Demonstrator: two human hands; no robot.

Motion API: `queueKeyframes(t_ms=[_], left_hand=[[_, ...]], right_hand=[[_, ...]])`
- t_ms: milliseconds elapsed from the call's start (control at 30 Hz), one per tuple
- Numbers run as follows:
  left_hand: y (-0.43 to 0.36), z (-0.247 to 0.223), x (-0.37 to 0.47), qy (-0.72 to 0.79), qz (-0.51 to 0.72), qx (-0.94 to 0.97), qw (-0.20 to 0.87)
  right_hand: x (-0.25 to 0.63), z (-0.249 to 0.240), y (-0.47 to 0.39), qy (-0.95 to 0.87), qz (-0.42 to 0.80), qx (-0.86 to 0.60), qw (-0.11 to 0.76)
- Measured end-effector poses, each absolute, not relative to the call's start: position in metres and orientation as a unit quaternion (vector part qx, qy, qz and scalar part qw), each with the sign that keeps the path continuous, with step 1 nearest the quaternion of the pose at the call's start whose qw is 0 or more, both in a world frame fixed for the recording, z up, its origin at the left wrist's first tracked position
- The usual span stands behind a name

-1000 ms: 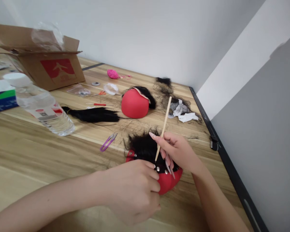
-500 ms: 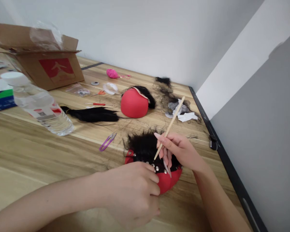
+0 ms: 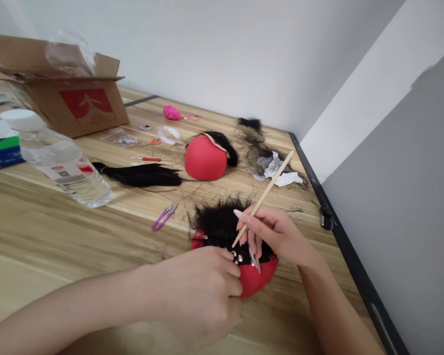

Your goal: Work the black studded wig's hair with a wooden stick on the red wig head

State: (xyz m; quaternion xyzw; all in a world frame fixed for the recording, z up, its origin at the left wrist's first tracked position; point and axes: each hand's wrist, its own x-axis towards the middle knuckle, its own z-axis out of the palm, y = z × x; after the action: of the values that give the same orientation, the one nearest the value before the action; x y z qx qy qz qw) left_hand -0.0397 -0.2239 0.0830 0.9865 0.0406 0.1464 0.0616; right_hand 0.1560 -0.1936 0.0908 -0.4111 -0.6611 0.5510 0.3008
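A red dome-shaped form (image 3: 259,278) lies near the table's front, with black hair (image 3: 222,219) across its far side and several silver pins stuck in it. My right hand (image 3: 266,231) is closed on a thin wooden stick (image 3: 264,195), whose lower tip is at the hair by the pins. My left hand (image 3: 207,291) is closed at the near left side of the form, fingers curled. What its fingertips hold, if anything, is hidden.
Behind lies a second red dome (image 3: 205,159) with black hair. Purple snips (image 3: 165,217), a hair bundle (image 3: 144,175) and a tilted water bottle (image 3: 66,162) are to the left. A cardboard box (image 3: 77,103) stands back left; crumpled paper (image 3: 274,165) lies to the right.
The stick has tilted further to the right at its upper end, and its lower tip has shifted slightly left. Both hands have moved very slightly left.
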Motion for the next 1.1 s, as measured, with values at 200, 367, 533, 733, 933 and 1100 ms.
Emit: queueKeyframes(t_ms=[200, 367, 533, 733, 933, 1100], left_hand=[[-0.223, 0.083, -0.041, 0.031, 0.146, 0.987, 0.058], [-0.223, 0.08, -0.043, 0.039, 0.14, 0.988, 0.059], [-0.224, 0.079, -0.044, 0.032, 0.141, 0.988, 0.057], [-0.224, 0.077, -0.042, 0.027, 0.156, 0.985, 0.065], [-0.224, 0.07, -0.038, 0.032, 0.174, 0.983, 0.056], [-0.225, 0.069, -0.036, 0.042, 0.188, 0.98, 0.051]], right_hand=[[0.158, 0.09, -0.194, -0.676, 0.546, -0.403, 0.285], [0.161, 0.087, -0.192, -0.675, 0.559, -0.386, 0.288], [0.16, 0.087, -0.192, -0.671, 0.561, -0.385, 0.295], [0.158, 0.088, -0.193, -0.672, 0.56, -0.39, 0.286], [0.16, 0.086, -0.192, -0.671, 0.567, -0.381, 0.289], [0.161, 0.085, -0.191, -0.67, 0.565, -0.382, 0.293]])
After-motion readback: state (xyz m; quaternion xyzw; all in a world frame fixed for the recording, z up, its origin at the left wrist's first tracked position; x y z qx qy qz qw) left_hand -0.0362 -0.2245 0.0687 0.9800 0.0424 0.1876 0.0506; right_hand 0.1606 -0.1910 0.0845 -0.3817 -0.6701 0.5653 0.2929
